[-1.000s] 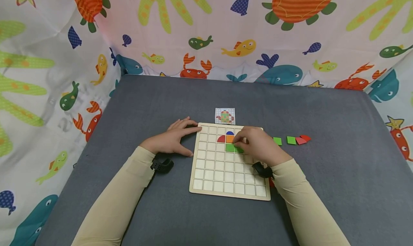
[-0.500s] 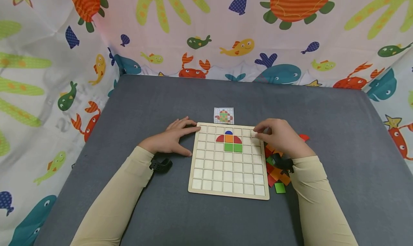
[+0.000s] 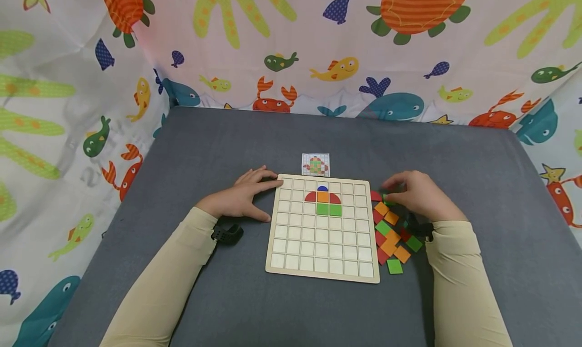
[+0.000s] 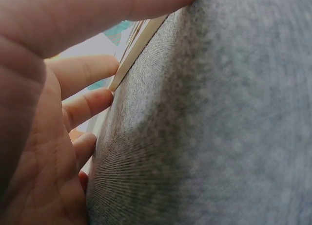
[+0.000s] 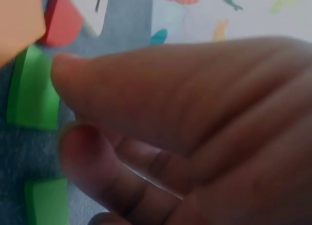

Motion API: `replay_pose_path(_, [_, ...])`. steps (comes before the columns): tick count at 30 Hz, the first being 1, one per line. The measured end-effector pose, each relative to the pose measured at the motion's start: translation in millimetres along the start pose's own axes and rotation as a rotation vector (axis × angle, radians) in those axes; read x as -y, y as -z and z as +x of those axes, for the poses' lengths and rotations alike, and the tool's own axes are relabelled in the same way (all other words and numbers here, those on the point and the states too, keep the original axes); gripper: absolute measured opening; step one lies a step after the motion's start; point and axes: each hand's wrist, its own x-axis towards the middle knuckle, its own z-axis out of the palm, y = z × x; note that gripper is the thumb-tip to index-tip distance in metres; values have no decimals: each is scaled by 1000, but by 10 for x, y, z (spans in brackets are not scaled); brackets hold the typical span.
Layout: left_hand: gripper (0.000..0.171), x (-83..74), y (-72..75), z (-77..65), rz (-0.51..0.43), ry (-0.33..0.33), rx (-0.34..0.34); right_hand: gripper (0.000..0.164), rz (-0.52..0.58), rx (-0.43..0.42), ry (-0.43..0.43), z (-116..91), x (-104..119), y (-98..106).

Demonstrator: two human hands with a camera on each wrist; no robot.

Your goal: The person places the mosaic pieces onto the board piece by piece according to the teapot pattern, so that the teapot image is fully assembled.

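Note:
A wooden grid board (image 3: 300, 261) lies on the grey table. On its upper part sit a small blue rounded piece (image 3: 322, 189), an orange square tile (image 3: 323, 197), two red rounded pieces, one of them a red quarter-round (image 3: 334, 198), and two green square tiles. My left hand (image 3: 245, 195) rests at the board's left edge, fingers spread and one touching the upper corner. Right of the board, my right hand (image 3: 418, 195) is over loose tiles, thumb and fingers bent. Its thumb tip is by a green tile (image 5: 36, 91), with nothing visibly pinched.
Loose orange, red and green tiles (image 3: 393, 237) lie in a cluster along the board's right side. A red rounded piece (image 3: 376, 196) lies near its upper right corner. A small picture card (image 3: 316, 164) sits behind the board. A printed cloth (image 3: 309, 34) hangs behind the table.
My right hand has left the board and moved right to the loose tiles. A second red rounded piece now shows beside the orange tile. The left hand stays at the board's edge.

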Motion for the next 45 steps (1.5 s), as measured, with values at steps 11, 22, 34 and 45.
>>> replay_pose_path(11, [96, -15, 4, 0, -2, -3, 0, 29, -18, 53, -8, 19, -127, -2])
replay_pose_path(22, [96, -4, -2, 5, 10, -15, -8, 15, -15, 6, 11, 5, -98, -5])
replay_pose_path(34, [94, -33, -19, 7, 31, -17, -13, 17, -21, -76, 35, -46, 146, -10])
replay_pose_path(45, [93, -85, -32, 16, 35, -22, -17, 15, 41, -109, 95, -25, 448, -166])
